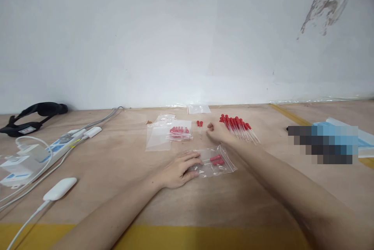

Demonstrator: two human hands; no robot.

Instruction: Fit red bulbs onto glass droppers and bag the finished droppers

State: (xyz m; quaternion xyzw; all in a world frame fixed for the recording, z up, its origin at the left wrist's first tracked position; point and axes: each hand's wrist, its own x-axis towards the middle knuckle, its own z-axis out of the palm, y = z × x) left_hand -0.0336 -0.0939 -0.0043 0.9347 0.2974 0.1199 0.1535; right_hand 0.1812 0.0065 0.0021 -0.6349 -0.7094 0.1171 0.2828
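Pixelated patch (323, 144) hides something beside blue sheets (364, 137) (cut by right edge); dropper count unclear.

Both bare forearms stretch forward and converge toward the middle. The left hand (179, 170) lies palm down, fingers (193, 161) spread and flat. The right hand (217, 133) reaches farther ahead, fingers loosely curled, thumb forward.

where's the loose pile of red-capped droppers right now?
In the head view, the pile of droppers lies on the wooden table, right of centre near the wall, just right of the right hand and beyond the small bag under the left hand.
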